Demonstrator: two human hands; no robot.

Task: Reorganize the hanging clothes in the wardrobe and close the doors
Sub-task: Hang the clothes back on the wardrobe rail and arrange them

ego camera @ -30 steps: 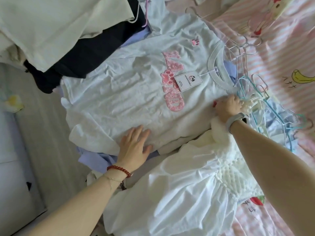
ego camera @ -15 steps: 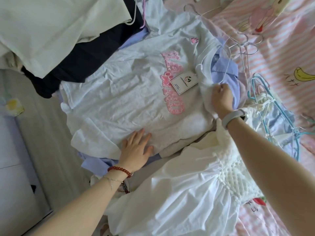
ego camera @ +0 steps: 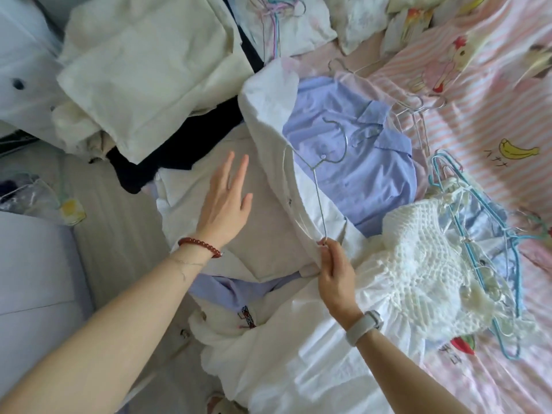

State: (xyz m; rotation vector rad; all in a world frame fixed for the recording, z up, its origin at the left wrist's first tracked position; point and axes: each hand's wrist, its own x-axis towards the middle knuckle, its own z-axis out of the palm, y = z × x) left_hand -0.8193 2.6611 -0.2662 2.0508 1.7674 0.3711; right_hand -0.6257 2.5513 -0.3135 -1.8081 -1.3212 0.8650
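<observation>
A pile of clothes lies on the bed. My right hand point(ego camera: 333, 271) pinches the lower end of a thin wire hanger point(ego camera: 318, 180) together with the edge of the pale T-shirt point(ego camera: 268, 115), which is folded back over itself. Under it a light blue collared shirt point(ego camera: 361, 171) lies uncovered. My left hand point(ego camera: 225, 201) hovers flat with straight fingers over the folded T-shirt's grey-white back point(ego camera: 268, 234). A white crocheted top point(ego camera: 433, 264) and a white blouse point(ego camera: 298, 354) lie near my right arm.
Blue and white hangers point(ego camera: 475, 234) lie tangled to the right on the pink striped bedsheet point(ego camera: 493, 121). Cream garments point(ego camera: 143, 79) and a dark garment point(ego camera: 179, 144) are heaped at the upper left. Grey floor point(ego camera: 104, 228) shows at the left beside the bed.
My right hand has pulled the T-shirt's collar end toward me and flipped it over, uncovering the blue shirt and a wire hanger. My left hand has lifted off the hem and moved forward.
</observation>
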